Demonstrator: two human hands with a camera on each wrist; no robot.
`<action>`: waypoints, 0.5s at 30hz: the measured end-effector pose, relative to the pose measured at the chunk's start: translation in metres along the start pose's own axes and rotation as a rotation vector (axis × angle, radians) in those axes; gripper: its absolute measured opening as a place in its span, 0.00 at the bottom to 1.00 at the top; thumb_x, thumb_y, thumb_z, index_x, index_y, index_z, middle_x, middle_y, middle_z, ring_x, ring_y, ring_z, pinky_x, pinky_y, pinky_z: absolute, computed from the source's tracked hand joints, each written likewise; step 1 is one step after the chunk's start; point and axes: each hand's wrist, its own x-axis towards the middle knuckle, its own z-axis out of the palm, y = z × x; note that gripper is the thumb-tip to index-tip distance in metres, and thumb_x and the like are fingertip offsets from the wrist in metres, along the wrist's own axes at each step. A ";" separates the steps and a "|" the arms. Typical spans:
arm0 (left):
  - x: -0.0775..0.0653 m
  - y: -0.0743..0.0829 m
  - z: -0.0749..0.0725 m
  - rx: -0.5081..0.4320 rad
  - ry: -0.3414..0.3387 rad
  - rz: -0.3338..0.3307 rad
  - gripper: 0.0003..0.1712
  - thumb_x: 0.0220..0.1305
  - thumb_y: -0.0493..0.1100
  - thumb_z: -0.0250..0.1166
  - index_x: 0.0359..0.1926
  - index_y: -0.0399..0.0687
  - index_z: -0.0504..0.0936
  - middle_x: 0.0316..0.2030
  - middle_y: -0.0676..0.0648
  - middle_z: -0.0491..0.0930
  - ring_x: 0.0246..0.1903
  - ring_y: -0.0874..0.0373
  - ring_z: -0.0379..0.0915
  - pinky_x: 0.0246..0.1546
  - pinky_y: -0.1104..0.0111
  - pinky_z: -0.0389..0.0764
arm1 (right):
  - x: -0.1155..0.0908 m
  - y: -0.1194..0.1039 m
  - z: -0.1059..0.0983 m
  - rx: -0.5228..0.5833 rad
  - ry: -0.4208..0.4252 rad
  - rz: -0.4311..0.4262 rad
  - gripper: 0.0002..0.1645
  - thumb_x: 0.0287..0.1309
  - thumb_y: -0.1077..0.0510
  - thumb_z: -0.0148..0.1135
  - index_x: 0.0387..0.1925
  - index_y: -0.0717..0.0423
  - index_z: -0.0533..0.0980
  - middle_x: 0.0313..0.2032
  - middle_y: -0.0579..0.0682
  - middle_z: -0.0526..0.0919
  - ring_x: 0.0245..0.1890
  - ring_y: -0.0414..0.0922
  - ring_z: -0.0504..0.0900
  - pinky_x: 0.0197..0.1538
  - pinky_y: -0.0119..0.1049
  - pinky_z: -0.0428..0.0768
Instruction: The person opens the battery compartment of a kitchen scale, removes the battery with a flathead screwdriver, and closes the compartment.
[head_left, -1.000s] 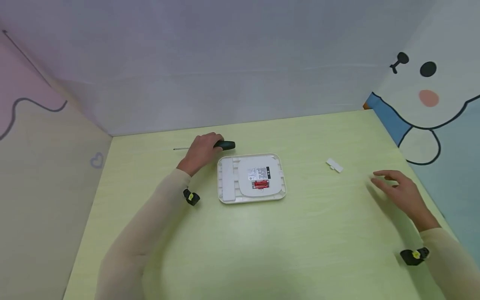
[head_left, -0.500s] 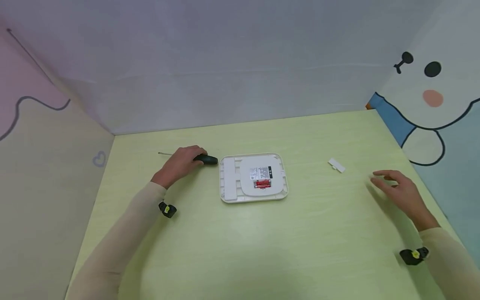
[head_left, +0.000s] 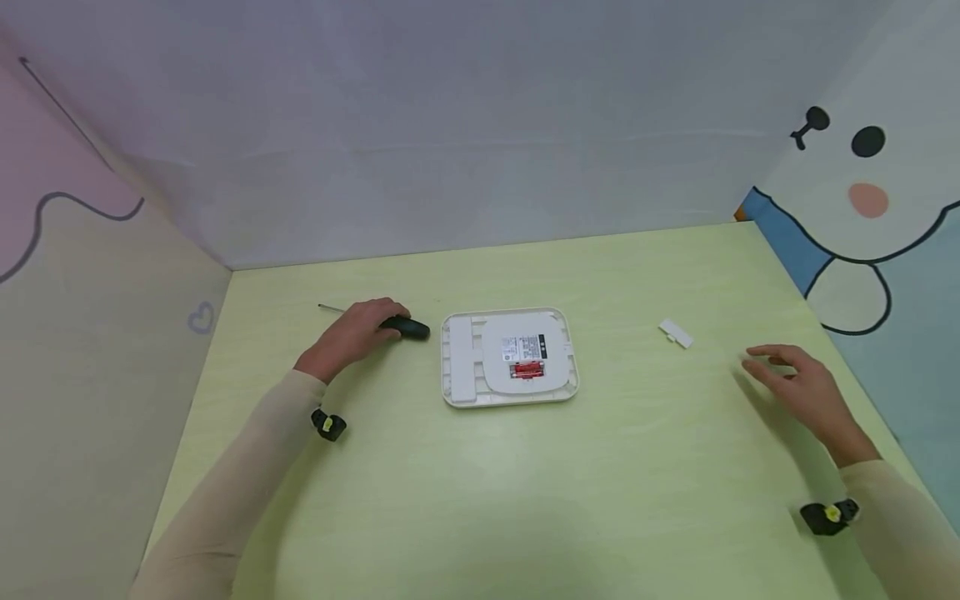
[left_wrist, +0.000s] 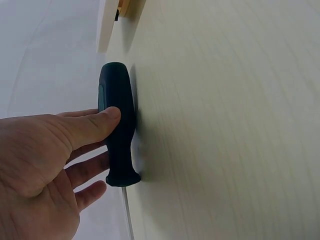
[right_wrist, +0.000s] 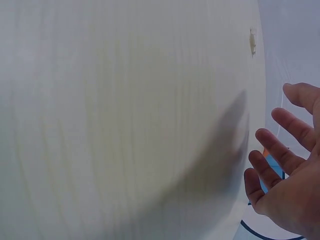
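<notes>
On the left side of the table, my left hand (head_left: 356, 335) grips a screwdriver (head_left: 407, 327) by its dark handle. The thin metal shaft points left, past the fingers. In the left wrist view, the thumb presses one side of the screwdriver handle (left_wrist: 117, 130) and the fingers lie behind it. A white plastic device (head_left: 510, 357) lies back side up, right of the screwdriver, with red batteries (head_left: 527, 369) in its bay and a printed label. My right hand (head_left: 802, 387) hovers at the right with loosely bent fingers, holding nothing. Nearest to it is a small white battery cover (head_left: 676, 333).
The pale yellow table (head_left: 487, 500) meets a grey-white wall (head_left: 480, 150) at the back. Side panels stand left and right, the right one (head_left: 900, 275) with a cartoon drawing. A small camera is strapped to each wrist.
My left hand has carried the screwdriver left and a little toward me, away from the device's upper edge; it slows in the last half second. My right hand has stayed in place.
</notes>
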 end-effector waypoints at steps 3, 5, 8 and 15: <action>-0.001 0.000 0.001 -0.013 -0.002 -0.019 0.20 0.63 0.38 0.67 0.56 0.45 0.78 0.51 0.44 0.80 0.53 0.48 0.75 0.58 0.53 0.72 | 0.000 -0.001 0.001 0.006 -0.006 -0.001 0.35 0.69 0.40 0.53 0.62 0.65 0.69 0.64 0.73 0.64 0.57 0.68 0.67 0.42 0.52 0.71; -0.001 0.001 0.002 -0.004 0.001 -0.030 0.22 0.61 0.39 0.69 0.57 0.45 0.79 0.52 0.44 0.80 0.54 0.47 0.74 0.59 0.53 0.71 | 0.000 -0.001 0.001 0.006 -0.008 -0.005 0.35 0.69 0.40 0.53 0.62 0.65 0.69 0.63 0.73 0.64 0.57 0.68 0.67 0.42 0.50 0.72; 0.000 0.005 0.004 0.052 0.018 -0.030 0.25 0.58 0.41 0.72 0.57 0.45 0.79 0.52 0.43 0.80 0.54 0.45 0.74 0.58 0.51 0.71 | 0.000 -0.002 0.002 0.004 -0.004 -0.009 0.35 0.69 0.41 0.53 0.61 0.66 0.70 0.62 0.73 0.65 0.56 0.68 0.68 0.40 0.45 0.71; 0.006 0.017 0.010 0.222 0.049 -0.024 0.23 0.58 0.45 0.72 0.55 0.49 0.81 0.51 0.44 0.79 0.51 0.44 0.73 0.53 0.50 0.72 | 0.001 0.000 0.006 -0.002 0.024 -0.035 0.33 0.67 0.41 0.55 0.60 0.63 0.72 0.59 0.69 0.70 0.45 0.40 0.72 0.33 0.27 0.69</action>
